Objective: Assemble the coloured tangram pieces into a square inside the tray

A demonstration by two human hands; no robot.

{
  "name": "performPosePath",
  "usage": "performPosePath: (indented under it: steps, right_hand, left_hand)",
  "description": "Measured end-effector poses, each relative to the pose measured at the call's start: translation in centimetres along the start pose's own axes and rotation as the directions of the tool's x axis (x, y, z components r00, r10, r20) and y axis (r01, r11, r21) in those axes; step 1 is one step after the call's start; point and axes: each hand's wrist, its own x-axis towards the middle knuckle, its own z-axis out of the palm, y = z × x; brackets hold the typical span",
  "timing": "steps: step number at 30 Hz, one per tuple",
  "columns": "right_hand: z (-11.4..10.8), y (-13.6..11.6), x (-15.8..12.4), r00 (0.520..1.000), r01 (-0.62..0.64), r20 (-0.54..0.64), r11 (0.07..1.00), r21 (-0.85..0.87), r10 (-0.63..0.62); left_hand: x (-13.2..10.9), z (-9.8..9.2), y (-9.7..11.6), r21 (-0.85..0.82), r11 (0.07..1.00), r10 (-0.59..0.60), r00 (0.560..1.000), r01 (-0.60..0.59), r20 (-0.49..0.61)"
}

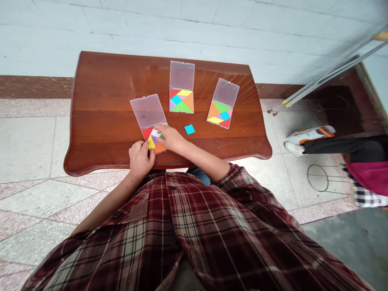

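The nearest tangram box (148, 111) lies with its clear lid folded back. Red, yellow, purple, orange and partly covered green pieces fill its tray, and a white gap (155, 133) shows among them. My left hand (141, 157) grips the tray's near-left corner, its fingers curled and the thumb by the yellow piece (151, 142). Over the tray's right side reaches my right hand (171, 138), thumb and forefinger apart, their tips at the pieces beside the gap; nothing shows between them. A loose blue square piece (189, 129) lies on the table, right of that hand.
Two more open tangram boxes, one at the back middle (182, 74) and one at the right (226, 92), lie on the brown wooden table (106, 89). A tiled wall (145, 28) stands behind. Crutches (303, 89) and a person's shoe (294, 148) are off to the right.
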Motion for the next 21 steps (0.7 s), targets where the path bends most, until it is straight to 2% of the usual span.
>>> performPosePath:
  steps: [5, 13, 21]
  right_hand:
    - [2.0, -2.2, 1.0, 0.994, -0.087, 0.055, 0.99, -0.107, 0.093]
    - [1.3, -1.5, 1.9, 0.973, -0.195, 0.132, 0.981, 0.026, 0.19]
    - [1.6, -0.9, 2.6, 0.98, -0.101, 0.179, 0.993, 0.061, 0.089]
  left_hand:
    - [0.1, -0.1, 0.3, 0.047, 0.999, -0.03, 0.999, 0.028, 0.037]
    - [0.0, 0.2, 0.3, 0.023, 0.999, -0.03, 0.999, 0.029, 0.035]
    - [0.0, 0.1, 0.3, 0.034, 0.998, -0.053, 0.996, 0.051, 0.073]
